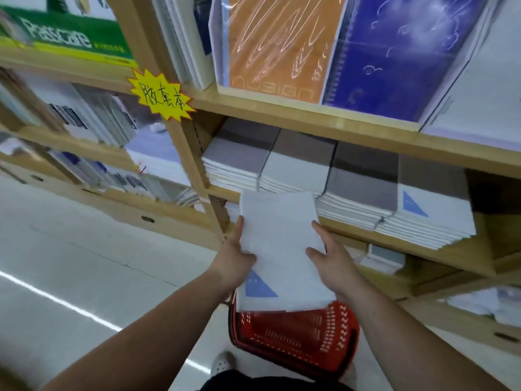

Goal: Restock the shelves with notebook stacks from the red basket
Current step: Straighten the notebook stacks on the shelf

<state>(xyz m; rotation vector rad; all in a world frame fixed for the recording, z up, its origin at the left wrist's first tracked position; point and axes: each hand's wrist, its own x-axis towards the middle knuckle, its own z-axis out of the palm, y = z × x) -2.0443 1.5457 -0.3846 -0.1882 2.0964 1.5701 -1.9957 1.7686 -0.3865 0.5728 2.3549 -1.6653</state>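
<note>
I hold a stack of white notebooks (279, 244) with a blue triangle on the cover, in front of the middle shelf (352, 235). My left hand (235, 256) grips its left edge and my right hand (328, 256) grips its right edge. The stack's far end overlaps the shelf's front lip. The red basket (296, 337) stands on the floor right below the stack; its inside looks bare where I can see it. On the shelf lie several stacks of grey and white notebooks (363, 190), one with the same blue triangle (413, 206).
The shelf above holds upright orange (279, 43) and blue (394, 52) notebooks. A yellow starburst sign (160, 95) hangs on the wooden upright. More shelves with paper goods run to the left. Pale floor (70, 272) lies left of the basket. My shoe (222, 362) is beside the basket.
</note>
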